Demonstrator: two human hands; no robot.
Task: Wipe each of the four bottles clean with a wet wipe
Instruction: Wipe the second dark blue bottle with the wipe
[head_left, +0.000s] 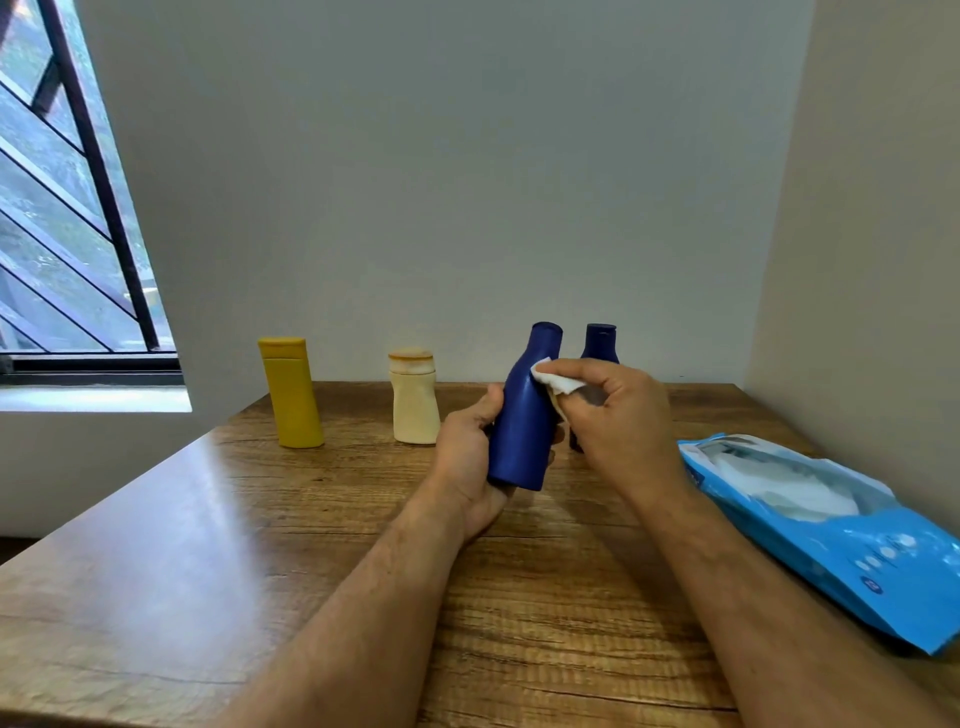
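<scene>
L hand (470, 457) grips blue bottle (524, 415); R hand (618, 415) pinches wet wipe (558, 379), half-hiding rear blue bottle (600, 343).

We see two bare forearms reaching in from the near edge, without sleeves, watch, bracelet or rings. Fine dark hair runs along both forearms. Our left hand (470, 457) and right hand (618, 415) are ungloved, with knuckles and tendons showing plainly on the right one. Nails are short where visible.
</scene>
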